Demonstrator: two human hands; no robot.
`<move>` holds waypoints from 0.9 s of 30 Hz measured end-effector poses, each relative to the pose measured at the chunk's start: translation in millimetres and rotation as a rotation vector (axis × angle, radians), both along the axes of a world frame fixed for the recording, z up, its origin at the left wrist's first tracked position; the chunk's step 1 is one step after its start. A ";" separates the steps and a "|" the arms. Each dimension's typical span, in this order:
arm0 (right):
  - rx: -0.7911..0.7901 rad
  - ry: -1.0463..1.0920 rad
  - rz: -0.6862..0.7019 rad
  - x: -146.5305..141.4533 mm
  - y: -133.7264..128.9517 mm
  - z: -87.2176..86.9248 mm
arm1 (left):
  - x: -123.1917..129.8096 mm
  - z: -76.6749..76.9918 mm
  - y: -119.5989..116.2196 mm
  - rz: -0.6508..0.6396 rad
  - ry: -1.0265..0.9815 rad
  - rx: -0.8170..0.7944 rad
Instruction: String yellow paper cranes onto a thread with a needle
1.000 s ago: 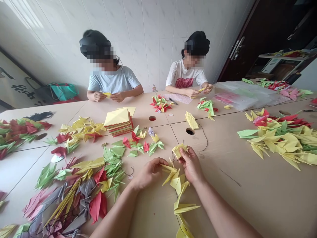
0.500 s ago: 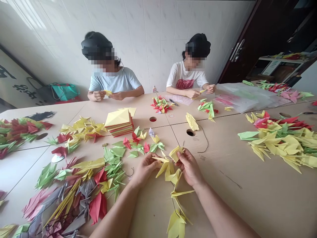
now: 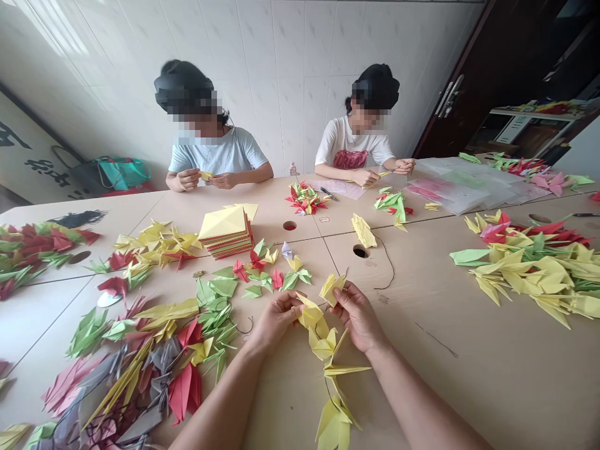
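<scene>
In the head view, my left hand (image 3: 277, 322) pinches the topmost yellow paper crane (image 3: 313, 315) of a strand. Further folded yellow cranes (image 3: 334, 422) hang and lie below it on a dark thread (image 3: 328, 389), trailing to the bottom of the view. Between thumb and fingers, my right hand (image 3: 360, 317) grips another folded yellow crane (image 3: 330, 290), just above and to the right of the strand's top. A thin dark tip, perhaps a needle or thread end, sticks up beside this crane. Dark thread shows between the two hands.
Loose cranes (image 3: 262, 275) lie just beyond my hands. Heaps of colourful cranes (image 3: 182, 337) spread left, with another pile (image 3: 539, 272) right. A stack of square paper (image 3: 225, 232) stands behind. Two people (image 3: 218, 159) fold paper across the table. Table holes (image 3: 360, 251) are nearby.
The upper cranes of the strand have swung and turned, and the top one now hangs lower from my left fingers. The crane in my right hand has shifted slightly left.
</scene>
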State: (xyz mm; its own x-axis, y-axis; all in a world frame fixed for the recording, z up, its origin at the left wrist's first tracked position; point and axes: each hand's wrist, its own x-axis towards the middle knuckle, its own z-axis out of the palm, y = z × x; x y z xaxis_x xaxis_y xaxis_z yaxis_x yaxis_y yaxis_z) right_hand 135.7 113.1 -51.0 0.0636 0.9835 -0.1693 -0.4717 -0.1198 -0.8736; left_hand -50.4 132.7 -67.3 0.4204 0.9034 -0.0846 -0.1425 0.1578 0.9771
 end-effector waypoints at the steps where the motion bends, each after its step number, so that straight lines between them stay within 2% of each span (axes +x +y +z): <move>1: 0.005 -0.012 0.014 -0.2 -0.4 -0.1 | -0.1 0.0 0.3 -0.003 -0.005 -0.004; 9: 0.079 -0.137 0.159 -6.0 -7.3 1.5 | -0.8 8.1 1.0 -0.016 -0.051 -0.021; 15: 0.103 -0.193 0.173 -6.7 -7.1 0.7 | -1.9 5.9 1.4 0.018 -0.068 -0.024; 21: 0.059 -0.189 0.241 -5.6 -7.4 2.5 | -1.7 2.0 1.9 0.062 -0.059 -0.024; 27: 0.030 -0.179 0.277 -4.6 -8.4 3.3 | 0.8 6.9 0.6 0.089 -0.026 -0.002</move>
State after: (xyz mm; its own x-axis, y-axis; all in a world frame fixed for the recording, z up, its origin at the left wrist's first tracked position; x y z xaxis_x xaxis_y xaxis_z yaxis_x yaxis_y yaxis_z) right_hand 131.1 104.7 -47.7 -0.1809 0.9720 -0.1503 -0.2636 -0.1951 -0.9447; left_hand -49.5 133.3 -60.5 0.3406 0.9371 -0.0761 -0.1818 0.1450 0.9726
